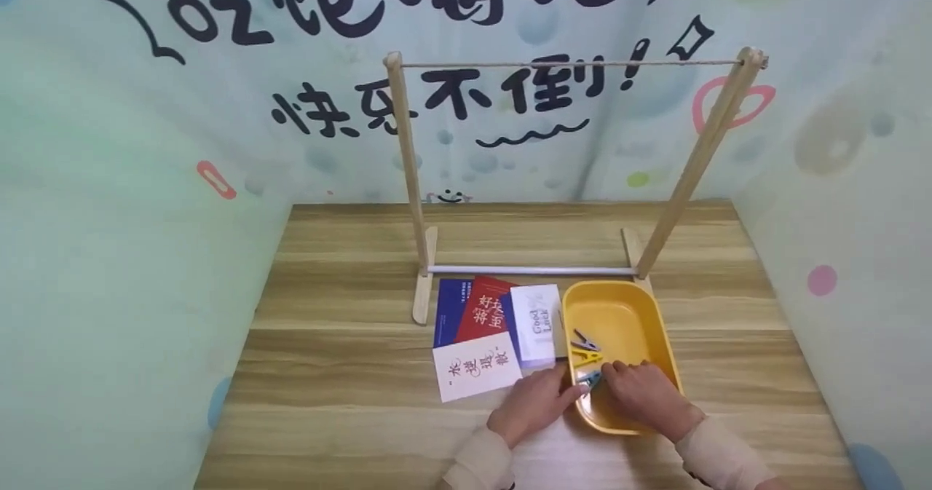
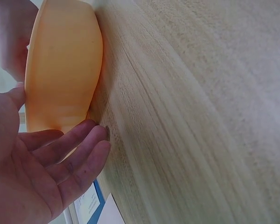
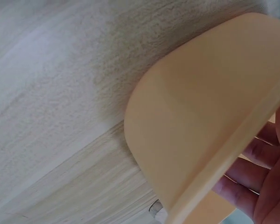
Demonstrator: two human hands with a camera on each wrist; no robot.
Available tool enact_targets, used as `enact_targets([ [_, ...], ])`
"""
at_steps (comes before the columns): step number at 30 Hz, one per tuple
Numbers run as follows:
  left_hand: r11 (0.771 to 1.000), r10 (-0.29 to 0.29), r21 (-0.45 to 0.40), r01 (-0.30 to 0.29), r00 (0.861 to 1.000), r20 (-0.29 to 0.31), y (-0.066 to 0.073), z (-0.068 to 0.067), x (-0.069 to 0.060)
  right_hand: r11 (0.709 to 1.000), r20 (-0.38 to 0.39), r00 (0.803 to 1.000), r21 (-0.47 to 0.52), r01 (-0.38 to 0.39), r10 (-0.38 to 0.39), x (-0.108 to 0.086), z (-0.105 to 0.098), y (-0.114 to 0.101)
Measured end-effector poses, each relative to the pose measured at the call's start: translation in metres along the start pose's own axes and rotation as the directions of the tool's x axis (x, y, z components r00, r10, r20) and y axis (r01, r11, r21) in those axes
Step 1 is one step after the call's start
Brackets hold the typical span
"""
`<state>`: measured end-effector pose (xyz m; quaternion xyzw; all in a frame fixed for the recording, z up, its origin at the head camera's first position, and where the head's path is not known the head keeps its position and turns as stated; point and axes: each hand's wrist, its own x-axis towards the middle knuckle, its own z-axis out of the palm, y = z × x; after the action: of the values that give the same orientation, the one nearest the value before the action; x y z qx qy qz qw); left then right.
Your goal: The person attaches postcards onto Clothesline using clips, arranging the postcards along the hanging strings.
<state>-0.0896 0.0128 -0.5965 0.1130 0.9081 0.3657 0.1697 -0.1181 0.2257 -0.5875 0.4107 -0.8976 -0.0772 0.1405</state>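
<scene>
My left hand (image 1: 535, 402) is at the near left side of a yellow plastic basin (image 1: 662, 322). Its thumb lies over the rim and its fingers rest along the outer wall, holding the edge. Inside the basin is my right hand (image 1: 648, 395), its fingers bent. A teal clothespin (image 1: 593, 378) touches or nearly touches its fingertips; whether they pinch it is hidden. Just beyond lie a yellow clothespin (image 1: 586, 358) and a greyish-purple clothespin (image 1: 585, 341). In the right wrist view, the basin's outer wall (image 3: 200, 102) covers part of that hand.
Left of the basin lie a white "Good Luck" card (image 1: 535, 322), a red card (image 1: 484, 308), a blue card (image 1: 450, 308) and a white card with red characters (image 1: 477, 366). Behind stands a wooden frame (image 1: 411, 170) with a string (image 1: 568, 63) across its top. Printed cloth walls surround the table (image 1: 328, 373).
</scene>
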Motion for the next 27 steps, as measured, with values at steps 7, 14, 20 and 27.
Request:
enact_targets([
  [7,0.998,0.031,0.061,-0.03,0.999,-0.027,0.0014,0.0018,-0.0011,0.999,0.015,1.0,0.05,-0.007,0.007,-0.0001,-0.0013,0.0007],
  [14,0.999,0.006,0.037,-0.006,1.0,0.0,0.0043,0.0029,-0.0003,0.995,0.052,0.999,0.098,0.003,-0.009,-0.002,-0.0061,0.0036],
  [20,0.999,0.007,0.044,-0.007,1.0,0.0,0.0059,0.0042,0.0012,0.989,0.08,0.997,0.145,-0.02,0.008,-0.0032,-0.0086,0.0051],
  [27,1.0,-0.009,0.005,0.009,1.0,0.005,0.0036,0.0003,-0.0015,0.982,0.058,0.997,0.174,-0.067,0.058,0.0013,-0.008,0.0012],
])
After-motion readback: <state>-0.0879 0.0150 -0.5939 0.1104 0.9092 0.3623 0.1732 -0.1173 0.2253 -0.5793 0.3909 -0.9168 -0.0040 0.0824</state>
